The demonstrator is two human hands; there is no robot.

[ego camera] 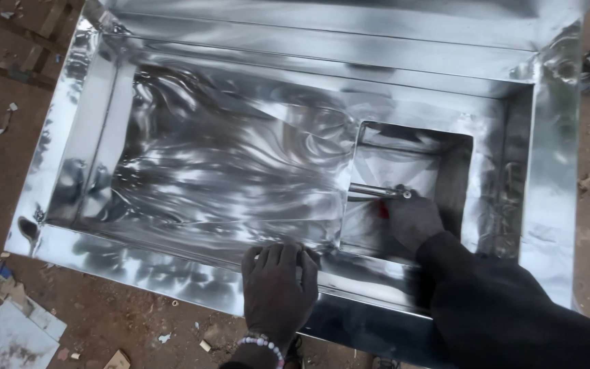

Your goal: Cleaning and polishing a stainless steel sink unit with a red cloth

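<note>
Left hand (pixel 278 290): lies palm down on the near rim of the sink (pixel 172 270), fingers spread flat and curled slightly over the inner edge; it grasps nothing. A bead bracelet (pixel 262 343) circles the wrist.
Right hand (pixel 412 220): reaches down into the basin (pixel 411 160), grip pressed together around a tool (pixel 379 192) with a red handle end and a shiny metal shaft.
Tool: points left, its tip against the basin's left wall; exact contact is hard to tell among the reflections.
Sink: a large shiny steel tray with a flat, rippled drainboard on the left and a deep rectangular basin on the right.
Ground (pixel 1 164): reddish dirt, strewn with metal offcuts (pixel 15 335) and scraps.
Sleeve (pixel 507 307): dark, covers the right arm.
</note>
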